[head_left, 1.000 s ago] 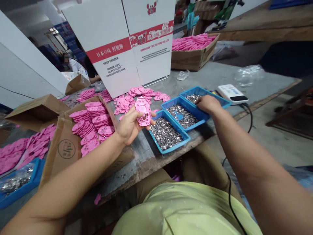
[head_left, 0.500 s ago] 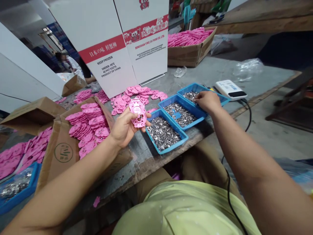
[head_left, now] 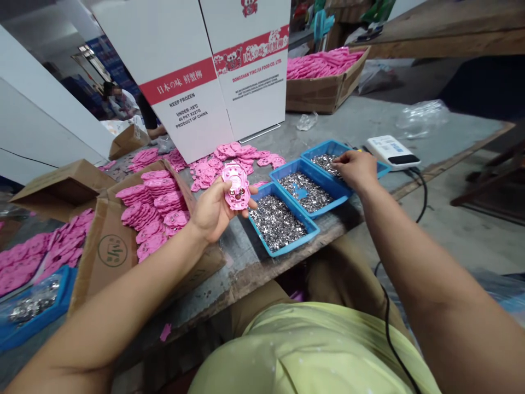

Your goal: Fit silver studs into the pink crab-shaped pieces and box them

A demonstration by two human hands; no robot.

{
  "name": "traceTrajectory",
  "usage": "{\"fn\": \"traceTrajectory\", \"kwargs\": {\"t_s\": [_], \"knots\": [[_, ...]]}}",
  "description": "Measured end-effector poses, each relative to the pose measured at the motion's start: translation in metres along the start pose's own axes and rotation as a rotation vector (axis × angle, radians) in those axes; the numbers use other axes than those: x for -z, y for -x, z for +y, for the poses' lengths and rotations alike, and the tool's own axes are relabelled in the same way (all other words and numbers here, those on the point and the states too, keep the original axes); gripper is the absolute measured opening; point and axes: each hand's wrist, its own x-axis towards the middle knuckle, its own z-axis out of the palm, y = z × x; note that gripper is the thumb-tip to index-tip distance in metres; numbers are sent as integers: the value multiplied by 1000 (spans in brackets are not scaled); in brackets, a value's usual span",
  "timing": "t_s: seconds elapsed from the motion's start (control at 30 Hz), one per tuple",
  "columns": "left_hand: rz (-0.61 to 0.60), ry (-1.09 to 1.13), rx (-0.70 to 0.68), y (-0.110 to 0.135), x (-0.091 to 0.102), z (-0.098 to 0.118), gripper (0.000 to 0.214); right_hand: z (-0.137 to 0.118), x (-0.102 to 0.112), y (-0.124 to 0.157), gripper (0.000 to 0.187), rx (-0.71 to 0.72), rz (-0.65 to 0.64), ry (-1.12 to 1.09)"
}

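My left hand [head_left: 213, 210] is closed on a pink plastic part [head_left: 235, 186] and holds it up above the table edge, beside the nearest blue tray [head_left: 305, 235] of small metal pieces. My right hand [head_left: 356, 168] reaches into the farthest blue tray [head_left: 333, 148], fingers pinched down among the metal pieces; what they grip is too small to see. A middle blue tray [head_left: 287, 171] of metal pieces lies between the two.
A cardboard box [head_left: 109, 249] with stacked pink parts sits to the left, loose pink parts [head_left: 241, 153] behind. Tall white cartons [head_left: 213, 76] stand at the back, another box of pink parts [head_left: 324, 93] beyond. A white device [head_left: 391, 151] with a black cable lies right.
My right hand stayed in the farthest tray, its fingers shifting among the metal pieces. My left hand kept the pink part, tilting it slightly.
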Motion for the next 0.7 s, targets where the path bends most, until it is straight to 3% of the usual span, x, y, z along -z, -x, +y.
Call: {"fn": "traceTrajectory", "kwargs": {"t_s": [0.17, 0.27, 0.37, 0.53, 0.63, 0.7], "knots": [[-21, 51, 50, -3, 3, 1, 40, -18, 4, 7, 32, -59, 93, -142], [-37, 69, 47, -4, 5, 0, 44, -41, 3, 24, 28, -85, 76, -373], [-29, 77, 20, -4, 6, -1, 36, -67, -7, 53, 27, -14, -85, -674], [-43, 107, -15, 2, 2, 1, 15, -100, -27, 101, 37, 129, -428, -889], [-70, 132, -24, 5, -1, 4, 28, -112, -35, 119, 38, 144, -527, -974], [-85, 152, -41, 6, -3, 6, 38, -118, -39, 125, 36, 171, -527, -1026]]}}
